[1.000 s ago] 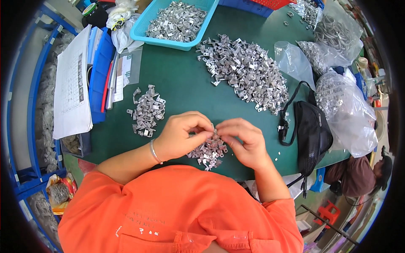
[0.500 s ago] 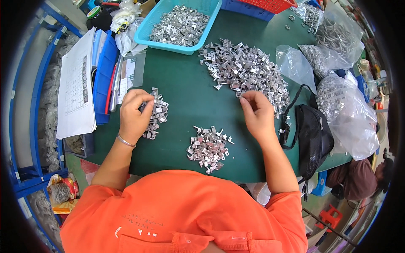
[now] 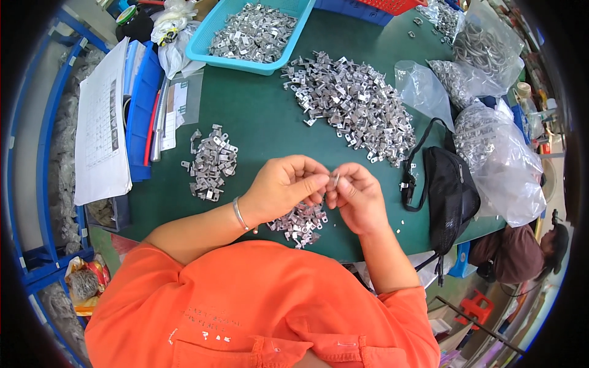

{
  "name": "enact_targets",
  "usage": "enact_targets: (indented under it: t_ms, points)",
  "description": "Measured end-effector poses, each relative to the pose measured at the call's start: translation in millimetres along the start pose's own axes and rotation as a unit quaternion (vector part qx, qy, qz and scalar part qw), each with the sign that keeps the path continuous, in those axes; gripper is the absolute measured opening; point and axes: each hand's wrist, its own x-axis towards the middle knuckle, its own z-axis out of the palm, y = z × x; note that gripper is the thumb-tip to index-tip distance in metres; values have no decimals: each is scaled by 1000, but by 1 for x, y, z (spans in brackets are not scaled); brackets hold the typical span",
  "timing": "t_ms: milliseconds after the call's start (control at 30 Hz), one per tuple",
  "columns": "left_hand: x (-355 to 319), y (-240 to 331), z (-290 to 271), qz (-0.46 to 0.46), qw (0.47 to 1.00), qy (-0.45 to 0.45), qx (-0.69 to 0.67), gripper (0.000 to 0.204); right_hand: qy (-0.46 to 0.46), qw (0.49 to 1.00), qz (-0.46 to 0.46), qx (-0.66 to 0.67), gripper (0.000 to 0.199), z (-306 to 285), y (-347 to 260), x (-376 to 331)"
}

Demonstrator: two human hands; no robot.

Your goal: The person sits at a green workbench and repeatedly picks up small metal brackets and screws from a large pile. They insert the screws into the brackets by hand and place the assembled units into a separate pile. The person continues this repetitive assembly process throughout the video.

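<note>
My left hand and my right hand meet fingertip to fingertip over the table. Pinched in the right fingers is a small silvery metal piece, probably one of the brackets; the left fingertips press close against it. Whether the left fingers grip a piece of their own is hidden. Partly covered by the hands, a small pile of metal brackets lies just below them. Another small bracket pile sits to the left, and a large bracket heap spreads beyond the right hand.
A turquoise basket of brackets stands at the back. Papers and a blue tray line the left side. On the right are a black mesh pouch and clear bags of metal parts. Another person is at the far right.
My left hand has left the left pile and moved right. My right hand has come away from the large heap, inward and nearer, so both hands now meet.
</note>
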Motion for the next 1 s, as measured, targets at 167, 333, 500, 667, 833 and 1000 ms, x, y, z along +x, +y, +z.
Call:
enact_targets:
  t_ms: [167, 333, 500, 667, 833, 1000]
  points:
    - [-7, -15, -15, 81, 993, -9, 88, 10, -47, 845, -227, -483, 18, 1, -8, -3]
    - [-16, -4, -29, 211, 958, 99, 170, 12, 67, 568, -328, -752, 17, -18, -21, 34]
    - [-28, 24, -87, 298, 812, 307, 398, 7, 44, 493, -301, -815, 16, -31, -30, 50]
    - [-47, 15, -127, 201, 804, 351, 436, 7, 81, 902, -76, -417, 9, -17, -25, 36]
    - [-45, 14, -133, 209, 775, 321, 502, 5, 0, 996, 81, -21, 15, -11, -20, 25]
    - [-27, 10, -91, 305, 827, 301, 364, 12, -20, 992, 99, 76, 14, -3, -21, 17]
